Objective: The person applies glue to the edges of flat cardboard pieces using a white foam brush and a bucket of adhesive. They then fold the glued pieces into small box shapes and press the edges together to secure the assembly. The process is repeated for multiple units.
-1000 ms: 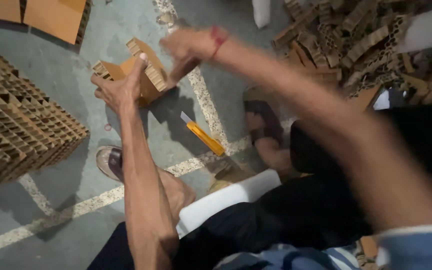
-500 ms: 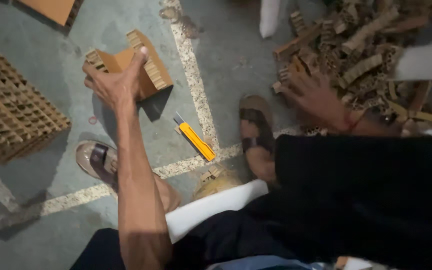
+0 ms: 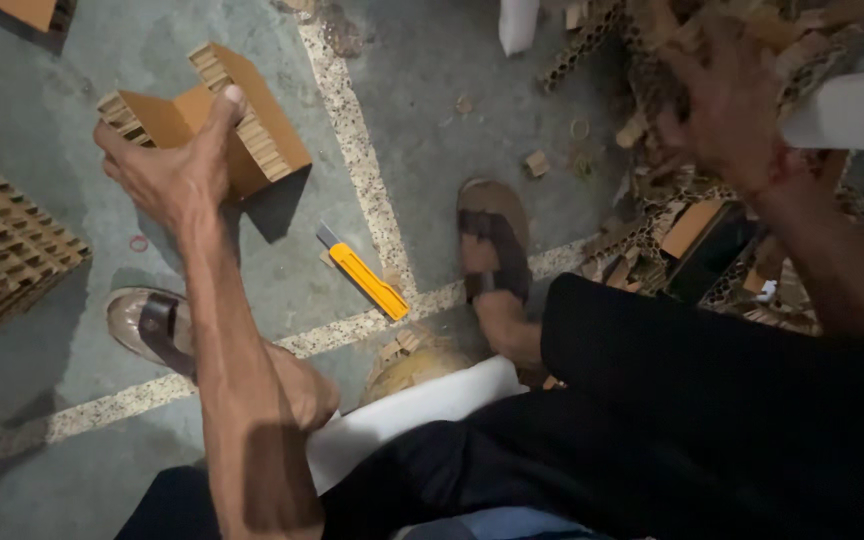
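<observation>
My left hand [image 3: 174,172] grips a folded piece of honeycomb cardboard [image 3: 252,120], held up above the concrete floor at the upper left. My right hand [image 3: 727,95] reaches into a heap of cardboard scraps [image 3: 672,200] at the upper right; it is blurred, and whether it holds a piece is unclear. An orange utility knife [image 3: 364,277] lies on the floor between my feet, touched by neither hand.
A stack of honeycomb cardboard blocks [image 3: 2,250] stands at the left edge. My sandalled feet [image 3: 492,240] rest on the floor near a painted line [image 3: 352,130]. A white tube [image 3: 517,22] stands at the top, another white tube [image 3: 852,110] at right.
My right hand left the cardboard piece and swung right into the scrap heap. The left hand kept holding the folded piece up.
</observation>
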